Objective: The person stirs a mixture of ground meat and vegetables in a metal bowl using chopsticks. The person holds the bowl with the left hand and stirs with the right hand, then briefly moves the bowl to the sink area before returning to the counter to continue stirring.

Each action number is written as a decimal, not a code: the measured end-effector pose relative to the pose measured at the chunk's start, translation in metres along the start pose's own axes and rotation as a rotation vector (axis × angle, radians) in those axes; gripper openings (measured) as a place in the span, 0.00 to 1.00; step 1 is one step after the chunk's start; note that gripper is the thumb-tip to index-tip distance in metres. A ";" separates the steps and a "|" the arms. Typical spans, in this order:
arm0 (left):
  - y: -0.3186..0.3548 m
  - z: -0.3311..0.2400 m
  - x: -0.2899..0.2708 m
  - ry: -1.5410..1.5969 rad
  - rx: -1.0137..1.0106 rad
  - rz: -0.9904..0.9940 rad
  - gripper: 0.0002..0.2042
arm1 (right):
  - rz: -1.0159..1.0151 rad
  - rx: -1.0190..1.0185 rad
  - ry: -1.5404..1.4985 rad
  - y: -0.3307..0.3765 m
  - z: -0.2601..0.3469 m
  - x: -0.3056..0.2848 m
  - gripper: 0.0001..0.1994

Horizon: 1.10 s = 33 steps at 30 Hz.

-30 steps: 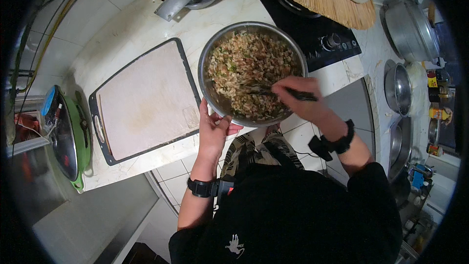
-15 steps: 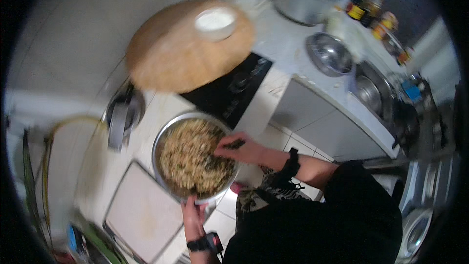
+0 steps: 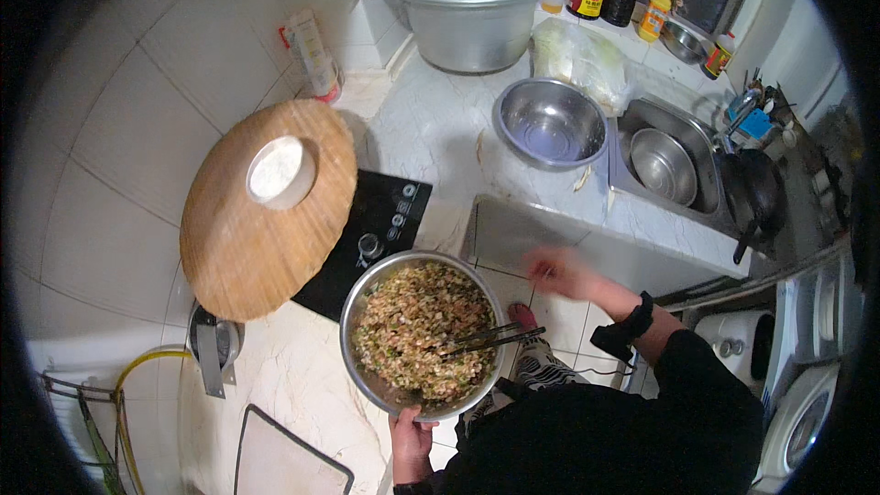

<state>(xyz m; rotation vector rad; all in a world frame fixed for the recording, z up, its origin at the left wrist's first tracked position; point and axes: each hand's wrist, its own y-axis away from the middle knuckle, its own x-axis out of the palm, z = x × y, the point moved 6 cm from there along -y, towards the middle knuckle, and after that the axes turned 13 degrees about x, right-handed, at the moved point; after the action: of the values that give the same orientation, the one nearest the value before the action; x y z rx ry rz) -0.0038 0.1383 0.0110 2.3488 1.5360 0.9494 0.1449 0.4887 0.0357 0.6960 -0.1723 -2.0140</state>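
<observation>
A large steel mixing bowl [image 3: 346,353] is full of chopped filling [image 3: 417,325], pale with green and pinkish bits. My left hand [image 3: 412,440] grips its near rim, thumb over the edge. Dark chopsticks [image 3: 500,337] stand tilted in the filling, their upper ends sticking out over the right rim with no hand on them. Apart from the bowl, to its right, my right hand [image 3: 561,272] is in the air above the floor; motion smears its fingers, and nothing shows in it.
Left of the black induction hob [image 3: 390,206] is a round wooden board [image 3: 220,247] bearing a white bowl of flour-like powder [image 3: 275,170]. A cleaver [image 3: 209,353] and white cutting board [image 3: 284,458] lie nearer. Beyond are a steel basin [image 3: 550,124], large lidded pot [image 3: 472,27] and sink [image 3: 632,160].
My right hand has let go of the chopsticks and moved right, off the bowl. My left hand still holds the rim. The view has shifted, showing more of the far counter.
</observation>
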 end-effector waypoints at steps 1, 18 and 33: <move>-0.010 0.012 0.023 0.015 0.001 0.030 0.15 | -0.305 0.039 -0.051 -0.013 -0.026 -0.047 0.18; -0.091 0.096 0.165 -0.114 -0.045 -0.003 0.15 | 0.166 0.137 -0.950 -0.229 -0.081 -0.159 0.18; -0.176 0.153 0.296 -0.247 -0.147 0.200 0.16 | -0.252 0.122 -0.628 -0.049 -0.139 -0.194 0.32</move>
<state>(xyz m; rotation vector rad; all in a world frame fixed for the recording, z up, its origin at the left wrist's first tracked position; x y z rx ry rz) 0.0318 0.5045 -0.0695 2.4384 1.1193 0.7474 0.2561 0.6983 -0.0203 0.1367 -0.6044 -2.4289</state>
